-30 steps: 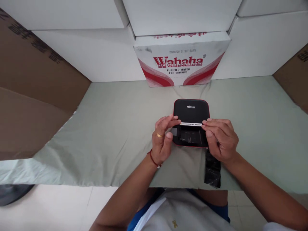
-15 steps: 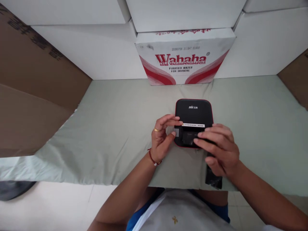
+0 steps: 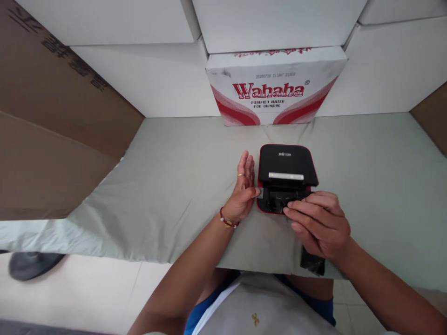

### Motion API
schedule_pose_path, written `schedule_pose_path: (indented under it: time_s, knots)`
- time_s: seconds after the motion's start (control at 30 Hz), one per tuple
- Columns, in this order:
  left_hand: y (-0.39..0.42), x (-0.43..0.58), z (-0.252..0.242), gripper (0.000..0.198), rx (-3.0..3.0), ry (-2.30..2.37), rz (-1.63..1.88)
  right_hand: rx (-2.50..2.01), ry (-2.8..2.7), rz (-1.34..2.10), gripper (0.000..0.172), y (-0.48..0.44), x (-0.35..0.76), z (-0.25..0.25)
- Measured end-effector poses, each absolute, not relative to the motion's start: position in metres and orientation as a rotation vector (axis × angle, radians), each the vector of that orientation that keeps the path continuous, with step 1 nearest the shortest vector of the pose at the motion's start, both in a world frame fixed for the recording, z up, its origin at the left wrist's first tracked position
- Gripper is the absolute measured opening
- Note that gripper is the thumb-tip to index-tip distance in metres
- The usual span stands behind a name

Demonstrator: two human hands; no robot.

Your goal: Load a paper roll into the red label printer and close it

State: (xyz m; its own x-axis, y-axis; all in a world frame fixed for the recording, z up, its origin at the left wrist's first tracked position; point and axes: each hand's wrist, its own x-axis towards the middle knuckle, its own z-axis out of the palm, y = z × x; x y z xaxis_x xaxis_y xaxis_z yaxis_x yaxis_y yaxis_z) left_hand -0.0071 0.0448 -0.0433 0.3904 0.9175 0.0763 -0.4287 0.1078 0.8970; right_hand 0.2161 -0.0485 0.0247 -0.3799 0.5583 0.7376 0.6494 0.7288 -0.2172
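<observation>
A small black device with a red rim (image 3: 287,165) lies on the pale green cloth (image 3: 181,186), its near end open with a dark recess. A white label strip (image 3: 285,176) runs across its middle. My left hand (image 3: 242,195) rests against the device's left side, fingers stretched forward, thumb touching the edge. My right hand (image 3: 319,223) is at the device's near right corner, with its fingertips pressed together on the edge of the open recess. A black wrapper (image 3: 312,263) lies under my right wrist.
A white and red "Wahaha" water carton (image 3: 274,93) stands behind the device, among plain white boxes (image 3: 146,79). Brown cardboard boxes (image 3: 52,130) wall in the left side, another at far right. The cloth's front edge overhangs the table; a dark shoe-like shape (image 3: 31,263) lies on the floor.
Both hands let go of the white strip. My left hand opened and slid to the device's left side. My right hand dropped to the near open end.
</observation>
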Motion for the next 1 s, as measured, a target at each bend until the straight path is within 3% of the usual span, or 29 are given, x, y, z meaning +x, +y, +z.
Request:
schedule_pose_path:
  time_s: [0.1,0.2,0.33,0.57,1.0]
  knots:
    - [0.045,-0.006,-0.048,0.117,1.055,0.584,1.123,-0.864,-2.103,-0.107,0.023,-0.046,0.217,0.034]
    - [0.047,-0.004,-0.053,0.112,1.053,0.546,1.132,-0.843,-2.113,0.148,0.016,-0.038,0.221,0.056]
    - [0.051,-0.002,-0.057,0.105,1.064,0.511,1.148,-1.249,-2.066,0.381,0.022,-0.011,0.220,0.090]
    - [0.053,-0.003,-0.053,0.097,1.072,0.537,1.164,-2.174,-2.612,0.214,0.035,0.051,0.187,0.106]
    - [0.056,0.001,-0.057,0.085,1.028,0.513,1.178,-2.245,-2.546,0.221,0.038,0.054,0.176,0.110]
